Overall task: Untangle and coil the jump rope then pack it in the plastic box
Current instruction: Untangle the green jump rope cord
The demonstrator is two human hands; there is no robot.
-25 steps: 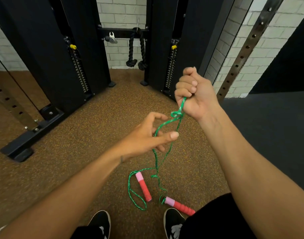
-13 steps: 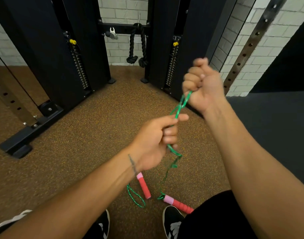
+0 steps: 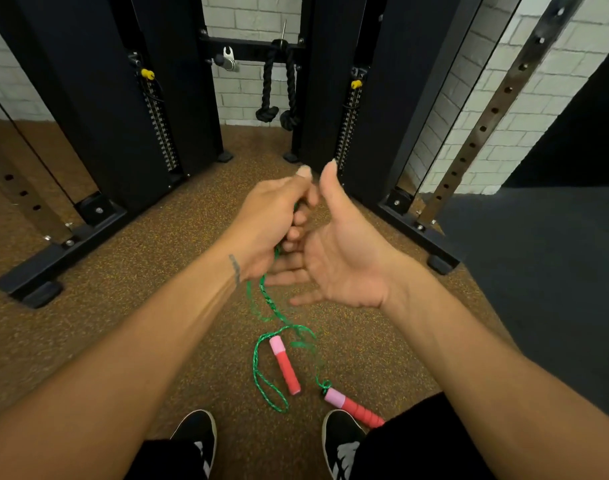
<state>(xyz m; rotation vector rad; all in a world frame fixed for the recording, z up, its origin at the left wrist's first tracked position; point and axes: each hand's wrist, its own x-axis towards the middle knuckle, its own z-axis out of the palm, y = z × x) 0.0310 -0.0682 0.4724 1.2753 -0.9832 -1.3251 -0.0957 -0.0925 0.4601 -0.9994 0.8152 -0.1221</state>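
A green braided jump rope hangs from my left hand, whose fingers are curled round its upper part. The rope falls in loose tangled loops to the brown floor. Its two handles, red with pink caps, lie there: one handle between my feet and ahead of them, the other handle by my right shoe. My right hand is open, palm up, fingers straight and reaching under my left hand, thumb raised. It holds no rope. No plastic box is in view.
A black cable machine with weight stacks stands ahead, its base feet reaching onto the floor at left and right. A black rope attachment hangs at the white brick wall. A perforated steel upright leans at right. My black shoes are at the bottom.
My right hand has let go of the rope, dropped and opened palm up. My left hand rose and took over the grip on the upper rope. The handles stayed on the floor.
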